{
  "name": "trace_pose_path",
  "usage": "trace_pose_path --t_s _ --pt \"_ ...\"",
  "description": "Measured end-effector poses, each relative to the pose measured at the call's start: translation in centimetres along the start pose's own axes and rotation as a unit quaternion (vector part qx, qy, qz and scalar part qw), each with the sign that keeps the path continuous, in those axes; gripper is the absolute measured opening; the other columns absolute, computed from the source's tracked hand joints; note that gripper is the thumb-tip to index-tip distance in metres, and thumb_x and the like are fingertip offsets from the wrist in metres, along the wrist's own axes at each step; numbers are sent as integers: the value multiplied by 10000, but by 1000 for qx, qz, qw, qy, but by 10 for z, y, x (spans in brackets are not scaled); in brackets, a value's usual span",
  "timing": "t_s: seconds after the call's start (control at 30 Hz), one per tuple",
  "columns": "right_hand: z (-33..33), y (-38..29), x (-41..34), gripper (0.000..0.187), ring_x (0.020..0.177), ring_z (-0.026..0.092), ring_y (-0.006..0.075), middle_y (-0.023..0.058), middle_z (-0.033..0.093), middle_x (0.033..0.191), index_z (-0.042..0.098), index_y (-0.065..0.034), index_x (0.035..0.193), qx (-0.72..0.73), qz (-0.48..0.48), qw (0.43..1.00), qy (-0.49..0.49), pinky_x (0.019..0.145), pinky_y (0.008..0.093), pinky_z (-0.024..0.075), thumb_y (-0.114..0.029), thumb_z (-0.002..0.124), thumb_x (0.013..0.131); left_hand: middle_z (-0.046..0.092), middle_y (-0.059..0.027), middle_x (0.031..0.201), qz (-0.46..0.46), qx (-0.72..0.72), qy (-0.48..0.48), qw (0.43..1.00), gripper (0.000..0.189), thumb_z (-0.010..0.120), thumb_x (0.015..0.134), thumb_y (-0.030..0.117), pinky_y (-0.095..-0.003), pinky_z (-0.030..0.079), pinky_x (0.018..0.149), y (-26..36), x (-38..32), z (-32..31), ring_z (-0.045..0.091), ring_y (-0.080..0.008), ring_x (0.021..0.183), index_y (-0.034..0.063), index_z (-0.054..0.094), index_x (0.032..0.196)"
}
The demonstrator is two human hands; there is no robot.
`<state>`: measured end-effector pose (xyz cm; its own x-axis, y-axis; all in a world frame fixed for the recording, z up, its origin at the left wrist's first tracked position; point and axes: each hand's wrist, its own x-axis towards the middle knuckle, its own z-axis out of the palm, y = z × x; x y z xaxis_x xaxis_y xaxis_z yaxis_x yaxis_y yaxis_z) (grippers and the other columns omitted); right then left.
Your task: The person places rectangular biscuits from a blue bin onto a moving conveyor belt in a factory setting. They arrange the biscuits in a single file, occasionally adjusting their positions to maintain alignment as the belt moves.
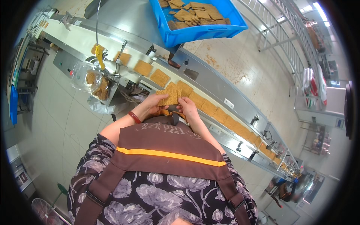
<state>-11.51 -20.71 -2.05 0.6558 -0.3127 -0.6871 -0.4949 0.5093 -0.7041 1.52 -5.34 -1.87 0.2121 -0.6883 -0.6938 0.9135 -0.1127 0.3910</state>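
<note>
Just in front of my apron, my left hand [154,103] grips a square, golden-brown noodle-like cake [169,95], its thumb on top. My right hand [186,106] pinches the right edge of the same cake between thumb and fingers. Directly beyond my hands runs a pale conveyor belt [132,67]. On it, separate flat square cakes [160,78] lie to the upper left, and a close row of cakes [222,116] stretches to the lower right. The undersides of both hands' grip are partly hidden.
A blue plastic crate [205,31] with broken cake pieces stands beyond the belt. A clear plastic bag [85,77] and brown pieces lie at the left, near a yellow-handled nozzle [99,57] on a hose. Metal conveyor rails [219,70] border the belt. Another person [285,191] is far right.
</note>
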Motion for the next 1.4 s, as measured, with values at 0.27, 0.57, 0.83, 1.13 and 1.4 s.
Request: trace_pose_path --t_s 0.27,0.57,0.83,1.13,1.4 --pt "-7 -1 -2 291 683 546 78 4 589 860 575 -24 1106 -6 -15 1000 22 568 202 406 -255 562 930 618 -97 1070 0 -13 9 1000 293 599 899 143 -281 533 610 -2 2 7 623 -210 883 14 534 1155" --pt "-25 21 13 335 661 567 119 50 596 883 546 2 1166 14 -33 998 56 517 231 413 -225 576 921 534 -112 1003 -7 -16 90 996 197 563 877 109 -339 543 624 -11 10 4 587 -272 781 64 493 1055" --pt "-26 18 6 302 639 556 98 27 576 876 544 -19 1152 41 -16 997 67 500 206 408 -232 559 939 560 -98 989 7 -17 96 995 214 574 855 91 -331 521 632 -9 6 7 580 -253 771 54 506 1055" --pt "-32 20 16 283 662 542 112 37 554 872 540 -24 1126 16 -12 996 81 515 236 407 -234 551 937 612 -175 1091 246 264 248 899 397 544 840 85 -361 513 708 38 28 -38 614 -273 897 8 475 1223" --pt "7 -11 62 261 631 555 102 25 603 798 601 -4 1059 -95 -55 993 48 530 234 427 -217 552 917 619 -236 1092 296 504 286 759 468 542 806 102 -391 458 891 91 56 -59 588 -391 1023 3 469 1257"
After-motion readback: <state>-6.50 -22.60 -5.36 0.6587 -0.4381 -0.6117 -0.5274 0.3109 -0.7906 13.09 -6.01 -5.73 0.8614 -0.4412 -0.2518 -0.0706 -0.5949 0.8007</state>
